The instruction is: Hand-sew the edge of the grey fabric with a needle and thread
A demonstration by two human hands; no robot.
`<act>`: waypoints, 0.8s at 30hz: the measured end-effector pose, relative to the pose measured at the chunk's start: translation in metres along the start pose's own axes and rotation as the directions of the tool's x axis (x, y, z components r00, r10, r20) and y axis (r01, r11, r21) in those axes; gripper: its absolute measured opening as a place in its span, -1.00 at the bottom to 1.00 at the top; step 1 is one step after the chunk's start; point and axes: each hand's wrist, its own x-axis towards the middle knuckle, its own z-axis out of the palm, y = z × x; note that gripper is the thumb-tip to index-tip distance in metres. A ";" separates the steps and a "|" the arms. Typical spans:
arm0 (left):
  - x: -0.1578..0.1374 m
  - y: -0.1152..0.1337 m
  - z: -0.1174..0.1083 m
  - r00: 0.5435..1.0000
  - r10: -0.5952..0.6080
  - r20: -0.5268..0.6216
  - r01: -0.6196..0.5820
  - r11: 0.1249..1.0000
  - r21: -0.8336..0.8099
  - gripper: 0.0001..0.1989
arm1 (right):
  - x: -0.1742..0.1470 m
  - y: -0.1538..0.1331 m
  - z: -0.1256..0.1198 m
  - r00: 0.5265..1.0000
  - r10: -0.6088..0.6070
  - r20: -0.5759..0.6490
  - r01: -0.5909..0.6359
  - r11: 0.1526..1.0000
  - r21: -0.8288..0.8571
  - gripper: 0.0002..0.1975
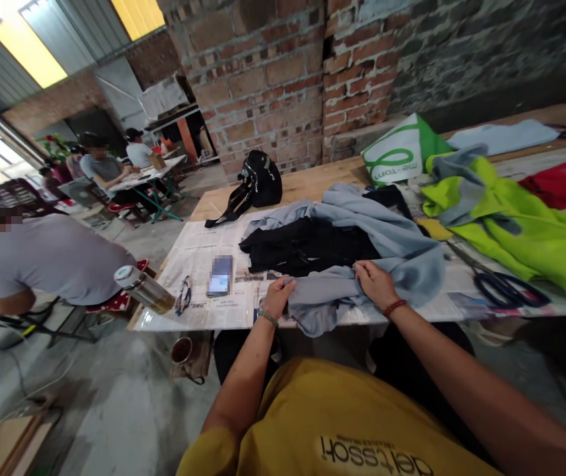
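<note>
A length of light grey fabric [325,287] stretches between my two hands at the front edge of the table. My left hand [277,299] pinches its left end, and my right hand [376,285] grips it farther right. More of the grey cloth spreads behind and to the right of my right hand, some of it hanging over the table edge. Within its folds lies a black piece of clothing [307,246], just beyond my hands. Whether the grey and black cloth are joined, I cannot tell.
Left on the newspaper-covered table [191,258] are a phone [220,275], a glass bottle [144,289] and a black bag [263,177]. Large scissors [508,289], lime-green cloth [516,218] and a green-white bag [402,152] lie right. A person [55,258] sits at left; others sit farther back.
</note>
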 end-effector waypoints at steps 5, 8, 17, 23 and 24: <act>-0.004 -0.001 0.001 0.999 0.050 -0.013 -0.049 0.999 0.014 -0.57 | -0.002 -0.002 -0.006 1.000 0.027 0.004 -0.027 0.999 0.031 -0.71; -0.008 -0.001 0.000 0.997 0.076 0.005 -0.076 0.996 0.052 -0.63 | -0.002 0.001 -0.007 0.999 0.038 -0.002 -0.038 0.998 0.040 -0.70; -0.016 -0.005 -0.006 0.991 0.109 0.077 -0.123 0.971 0.205 -0.78 | -0.002 0.010 -0.002 0.999 0.033 -0.026 -0.031 0.997 0.073 -0.70; -0.016 -0.007 -0.007 0.993 0.088 0.079 -0.105 0.965 0.239 -0.78 | -0.004 0.009 -0.004 0.999 0.021 -0.025 -0.019 0.998 0.068 -0.68; -0.016 -0.006 -0.006 0.992 0.085 0.091 -0.106 0.962 0.252 -0.78 | -0.004 0.009 -0.004 0.999 0.020 -0.026 -0.019 0.998 0.062 -0.68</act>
